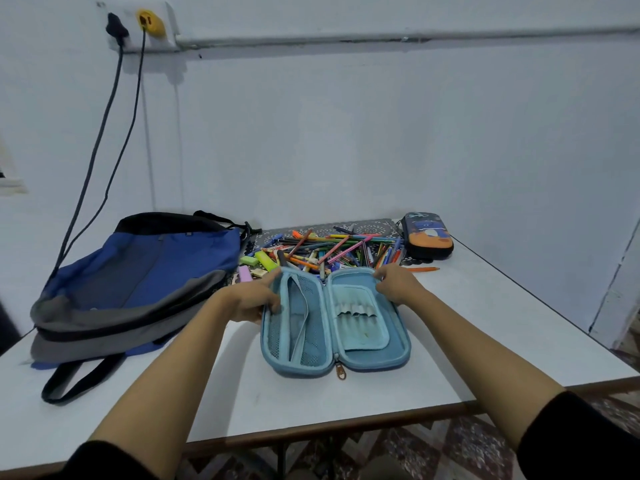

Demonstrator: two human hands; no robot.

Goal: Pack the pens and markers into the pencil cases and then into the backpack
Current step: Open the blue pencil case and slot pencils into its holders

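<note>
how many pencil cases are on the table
2. The light blue case lies open at the front centre; the dark case sits closed right of the pen pile. The backpack may hide more.

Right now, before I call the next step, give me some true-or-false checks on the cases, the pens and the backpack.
1. The light blue pencil case lies open on the table. True.
2. Pens already sit inside the open case. False: its elastic loops look empty, and the pens and markers lie piled behind it.
3. The left hand and right hand each hold one side of the open case. True.
4. The dark pencil case is unzipped. False: it looks closed, at the pile's right end.
5. The backpack stands upright on the right. False: it lies flat on the left.
</note>
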